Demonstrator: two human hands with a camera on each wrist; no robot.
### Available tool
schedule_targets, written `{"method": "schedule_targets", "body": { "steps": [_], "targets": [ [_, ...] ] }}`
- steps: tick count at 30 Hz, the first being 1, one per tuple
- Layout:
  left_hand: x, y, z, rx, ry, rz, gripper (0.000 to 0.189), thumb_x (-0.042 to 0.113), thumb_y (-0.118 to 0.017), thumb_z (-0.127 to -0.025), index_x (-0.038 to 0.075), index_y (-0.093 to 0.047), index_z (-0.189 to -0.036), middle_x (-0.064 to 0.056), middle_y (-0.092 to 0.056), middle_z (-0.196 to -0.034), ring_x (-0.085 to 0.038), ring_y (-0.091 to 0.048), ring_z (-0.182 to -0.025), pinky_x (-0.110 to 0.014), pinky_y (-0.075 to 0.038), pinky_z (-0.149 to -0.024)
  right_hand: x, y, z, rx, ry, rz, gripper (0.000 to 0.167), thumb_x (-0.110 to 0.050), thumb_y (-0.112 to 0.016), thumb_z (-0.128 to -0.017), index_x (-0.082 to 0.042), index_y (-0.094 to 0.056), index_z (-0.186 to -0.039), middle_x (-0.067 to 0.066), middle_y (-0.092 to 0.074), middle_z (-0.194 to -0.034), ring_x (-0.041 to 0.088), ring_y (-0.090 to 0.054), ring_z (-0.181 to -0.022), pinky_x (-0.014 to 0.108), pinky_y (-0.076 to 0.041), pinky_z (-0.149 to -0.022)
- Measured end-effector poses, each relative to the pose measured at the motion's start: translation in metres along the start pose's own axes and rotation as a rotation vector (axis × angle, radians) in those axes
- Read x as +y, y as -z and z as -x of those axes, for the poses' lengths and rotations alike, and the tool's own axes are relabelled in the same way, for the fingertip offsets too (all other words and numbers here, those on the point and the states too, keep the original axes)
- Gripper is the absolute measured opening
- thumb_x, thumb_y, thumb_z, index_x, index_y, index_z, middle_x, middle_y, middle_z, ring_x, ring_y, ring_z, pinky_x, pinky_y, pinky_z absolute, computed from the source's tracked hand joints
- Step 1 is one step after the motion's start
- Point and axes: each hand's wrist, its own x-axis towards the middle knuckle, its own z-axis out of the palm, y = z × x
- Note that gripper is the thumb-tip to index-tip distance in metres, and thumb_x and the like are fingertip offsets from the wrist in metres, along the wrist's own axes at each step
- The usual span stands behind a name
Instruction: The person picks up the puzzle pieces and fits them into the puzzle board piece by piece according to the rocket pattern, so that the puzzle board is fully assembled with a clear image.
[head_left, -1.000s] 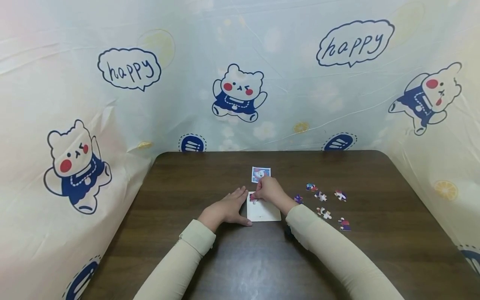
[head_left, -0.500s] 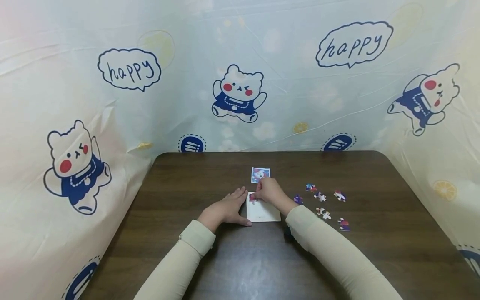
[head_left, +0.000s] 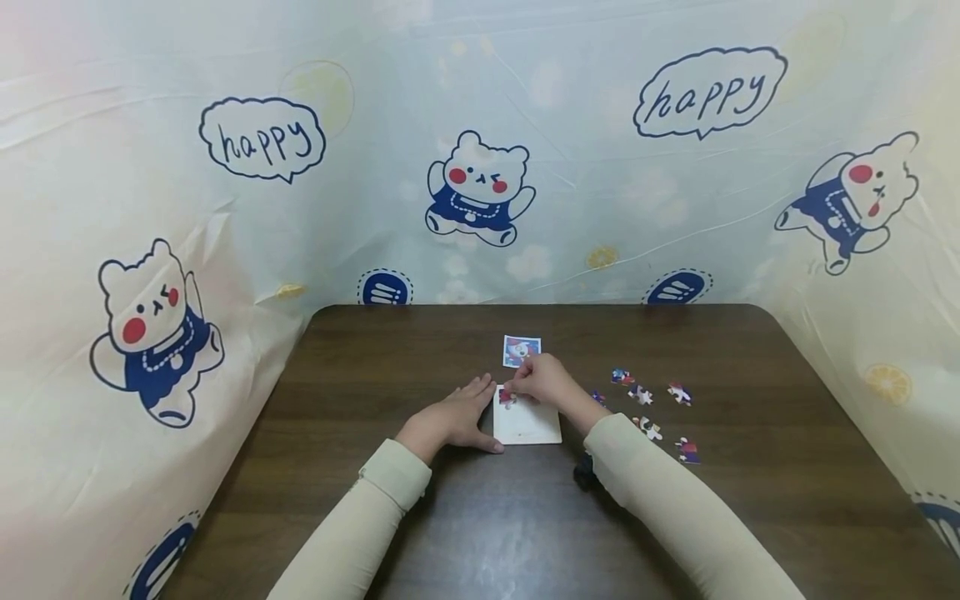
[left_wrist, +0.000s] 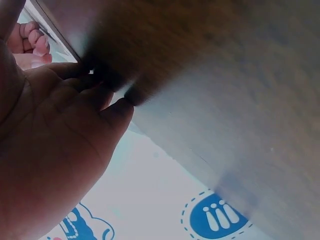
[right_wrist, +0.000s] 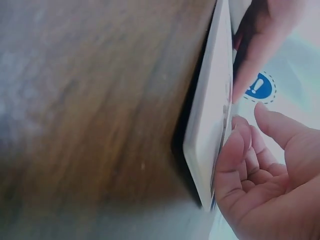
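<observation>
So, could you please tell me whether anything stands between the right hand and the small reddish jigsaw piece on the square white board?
Nothing visible does: the right hand is beside the jigsaw piece in the far left corner of the white board; the left hand is at its left edge.

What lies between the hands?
The head view shows a puzzle piece on the far-left corner of the white board, between the left hand and right hand.

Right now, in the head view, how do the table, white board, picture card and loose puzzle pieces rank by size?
1. Table
2. White board
3. Picture card
4. Loose puzzle pieces, taken singly; they look too alike to rank among themselves, and some lie nearer the camera.
</observation>
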Motion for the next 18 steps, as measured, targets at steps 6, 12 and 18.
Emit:
{"method": "schedule_targets", "body": {
  "steps": [6,12,18],
  "targets": [
    [0.001,-0.001,0.0,-0.005,0.017,0.008,0.115,0.066,-0.074,-0.076,0.009,-0.018,-0.159,-0.01,-0.009,-0.166,-0.026,-0.006,-0.152,-0.045,-0.015,-0.12,0.002,0.005,0.004,-0.022,-0.011,-0.025,0.017,-0.025,-0.077,-0.088,-0.011,-0.072,-0.079,0.001,-0.065,-0.069,0.014,-0.059,-0.06,0.025,-0.049,-0.053],
    [0.0,-0.002,-0.002,-0.008,0.032,0.002,0.117,0.068,-0.073,-0.076,0.01,-0.015,-0.159,-0.009,-0.008,-0.166,-0.024,-0.005,-0.152,-0.044,-0.014,-0.12,0.004,0.014,0.009,-0.052,-0.027,-0.081,0.016,-0.025,-0.077,-0.088,-0.01,-0.073,-0.084,0.004,-0.066,-0.075,0.021,-0.063,-0.068,0.03,-0.055,-0.059],
    [0.001,-0.003,-0.004,-0.031,0.048,-0.005,0.116,0.065,-0.073,-0.078,0.01,-0.013,-0.16,-0.008,-0.006,-0.166,-0.023,-0.003,-0.152,-0.042,-0.013,-0.121,0.008,0.022,0.014,-0.051,-0.03,-0.113,0.015,-0.024,-0.076,-0.09,-0.009,-0.074,-0.087,0.005,-0.067,-0.077,0.023,-0.065,-0.071,0.036,-0.058,-0.065]
  ]
}}
